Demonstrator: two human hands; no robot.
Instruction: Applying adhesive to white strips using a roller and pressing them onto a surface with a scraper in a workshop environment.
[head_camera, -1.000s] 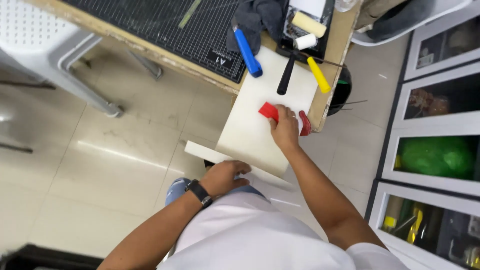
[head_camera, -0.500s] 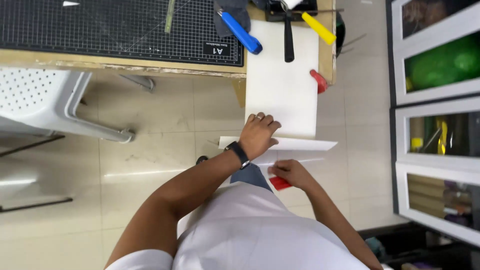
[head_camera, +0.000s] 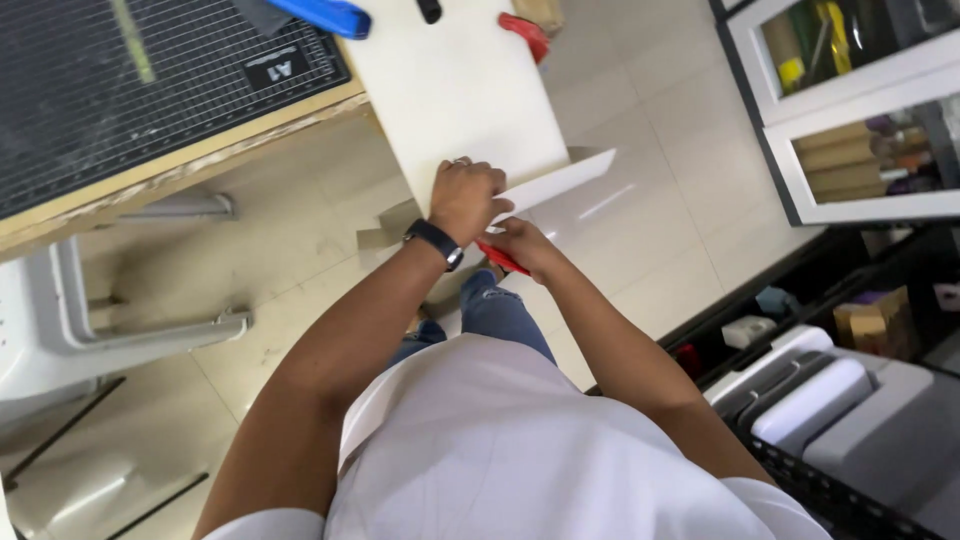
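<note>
Right hand (head_camera: 528, 248) has come back from the worktop (head_camera: 200, 150), now gripping a red cutter (head_camera: 497, 257) under the white board (head_camera: 465, 90). Left hand (head_camera: 465, 198) is pressing flat on the board's near edge, holding it.

Right hand (head_camera: 522, 245) pulled back off far red tool (head_camera: 525, 33) near board's end, now close to body, gripping a red-handled cutter (head_camera: 500, 258) at near edge of white board (head_camera: 455, 90). Left hand (head_camera: 465, 197) shifted from the loose white strip (head_camera: 555, 183) up onto board's near edge, pressing down, touching strip. Hands now just beside each other, well apart before. Head view swung: table and cutting mat (head_camera: 150, 80) moved to upper left, cabinets to right.
</note>
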